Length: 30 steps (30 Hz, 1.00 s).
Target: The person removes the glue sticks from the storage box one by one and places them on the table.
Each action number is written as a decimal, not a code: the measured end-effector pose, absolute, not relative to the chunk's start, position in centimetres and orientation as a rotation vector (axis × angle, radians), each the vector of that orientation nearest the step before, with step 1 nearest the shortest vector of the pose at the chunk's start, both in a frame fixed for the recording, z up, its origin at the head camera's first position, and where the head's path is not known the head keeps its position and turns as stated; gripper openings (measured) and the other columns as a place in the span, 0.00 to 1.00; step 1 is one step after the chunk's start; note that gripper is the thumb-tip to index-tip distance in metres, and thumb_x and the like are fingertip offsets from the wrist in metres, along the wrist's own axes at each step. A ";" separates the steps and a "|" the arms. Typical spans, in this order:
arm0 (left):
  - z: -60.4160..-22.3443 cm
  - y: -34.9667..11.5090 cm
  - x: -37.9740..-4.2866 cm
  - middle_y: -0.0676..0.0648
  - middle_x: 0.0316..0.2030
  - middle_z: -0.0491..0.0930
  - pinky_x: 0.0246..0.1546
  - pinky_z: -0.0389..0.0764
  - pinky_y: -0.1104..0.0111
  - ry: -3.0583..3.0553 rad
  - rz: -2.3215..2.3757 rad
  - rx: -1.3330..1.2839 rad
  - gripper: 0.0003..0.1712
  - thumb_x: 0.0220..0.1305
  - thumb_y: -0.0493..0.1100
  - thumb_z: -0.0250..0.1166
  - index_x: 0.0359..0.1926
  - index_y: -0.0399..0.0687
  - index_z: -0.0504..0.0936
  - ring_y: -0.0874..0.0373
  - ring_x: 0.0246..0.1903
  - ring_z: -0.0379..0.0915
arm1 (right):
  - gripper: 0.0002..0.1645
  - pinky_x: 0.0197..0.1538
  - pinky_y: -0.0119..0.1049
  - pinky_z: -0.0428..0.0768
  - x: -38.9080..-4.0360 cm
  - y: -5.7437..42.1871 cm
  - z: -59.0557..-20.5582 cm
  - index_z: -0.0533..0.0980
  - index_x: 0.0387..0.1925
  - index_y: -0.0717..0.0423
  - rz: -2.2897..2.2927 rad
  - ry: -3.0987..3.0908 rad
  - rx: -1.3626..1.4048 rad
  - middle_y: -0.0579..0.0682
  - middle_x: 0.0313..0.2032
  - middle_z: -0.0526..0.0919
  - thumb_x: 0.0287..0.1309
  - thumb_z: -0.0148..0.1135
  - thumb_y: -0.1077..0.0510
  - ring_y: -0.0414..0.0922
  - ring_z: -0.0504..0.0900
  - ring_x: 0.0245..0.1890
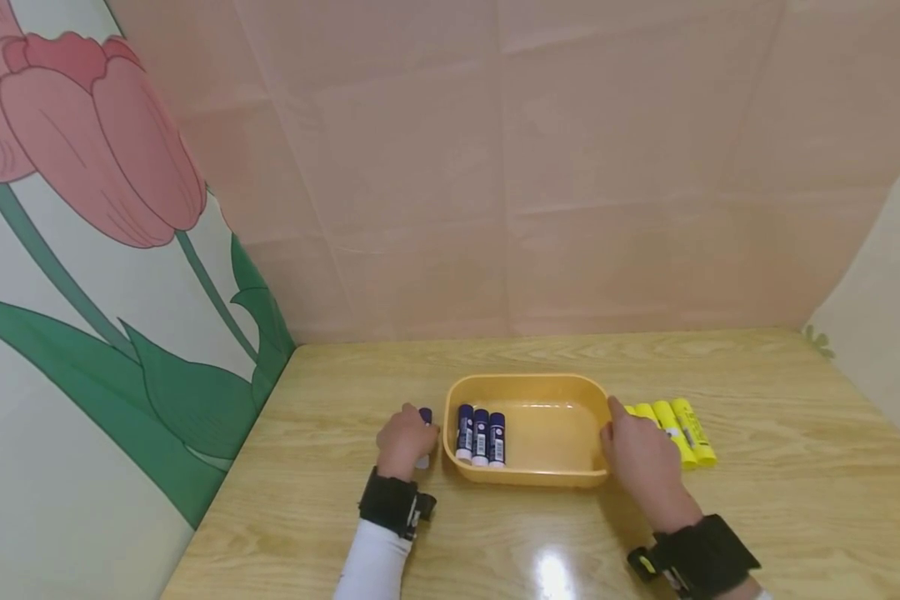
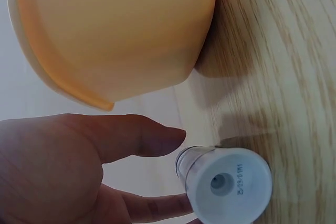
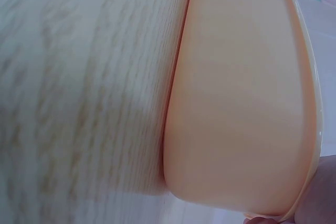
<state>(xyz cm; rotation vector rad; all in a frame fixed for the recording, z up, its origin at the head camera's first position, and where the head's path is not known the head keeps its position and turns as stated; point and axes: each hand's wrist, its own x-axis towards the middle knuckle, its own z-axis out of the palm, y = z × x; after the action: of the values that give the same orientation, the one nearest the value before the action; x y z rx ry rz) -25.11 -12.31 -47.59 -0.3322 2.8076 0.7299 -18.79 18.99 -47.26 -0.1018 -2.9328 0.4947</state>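
A blue-capped glue stick [image 2: 231, 187] with a white base lies on the table left of the yellow-orange tray [image 1: 540, 478]. My left hand [image 1: 405, 440] is over it, its thumb [image 2: 149, 136] on the tray side and its fingers [image 2: 152, 208] on the other. In the left wrist view a gap shows between the thumb tip and the stick. Three more blue-capped glue sticks [image 1: 481, 437] stand side by side in the tray's left end. At the tray's right end, my right hand [image 1: 645, 458] grips the rim.
Several yellow glue sticks [image 1: 686, 429] lie in a row right of the tray, partly behind the right hand. A wood-grain table [image 1: 495, 542] carries everything. Pinkish sheeting [image 1: 495, 208] covers the wall behind, and a tulip-printed panel [image 1: 105, 292] stands at the left.
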 end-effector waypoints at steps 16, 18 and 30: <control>-47.3 -12.5 -24.9 0.36 0.33 0.76 0.38 0.77 0.56 2.812 0.702 -0.323 0.30 0.65 0.53 0.64 0.53 0.30 0.73 0.47 0.31 0.74 | 0.29 0.16 0.38 0.65 -18.8 19.0 -47.4 0.66 0.66 0.70 0.494 -2.920 -0.113 0.59 0.22 0.74 0.67 0.52 0.60 0.49 0.68 0.16; -47.2 -12.5 -24.9 0.37 0.33 0.76 0.38 0.77 0.56 2.810 0.702 -0.327 0.29 0.65 0.53 0.64 0.52 0.31 0.73 0.47 0.31 0.74 | 0.29 0.17 0.38 0.65 -18.8 19.0 -47.4 0.66 0.66 0.70 0.495 -2.921 -0.109 0.59 0.22 0.74 0.67 0.52 0.60 0.49 0.68 0.16; -46.8 -12.6 -24.8 0.38 0.32 0.76 0.34 0.77 0.58 2.835 0.675 -0.353 0.29 0.65 0.54 0.65 0.51 0.31 0.74 0.48 0.30 0.74 | 0.30 0.17 0.38 0.65 -18.9 18.9 -47.3 0.65 0.67 0.70 0.504 -2.939 -0.119 0.58 0.22 0.73 0.67 0.52 0.59 0.49 0.68 0.17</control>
<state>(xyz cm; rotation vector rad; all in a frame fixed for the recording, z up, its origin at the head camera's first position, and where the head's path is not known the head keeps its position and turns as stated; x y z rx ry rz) -24.79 -12.56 -46.84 -0.3532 2.8348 0.6749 -18.87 18.88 -47.29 -0.1193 -2.9391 0.5041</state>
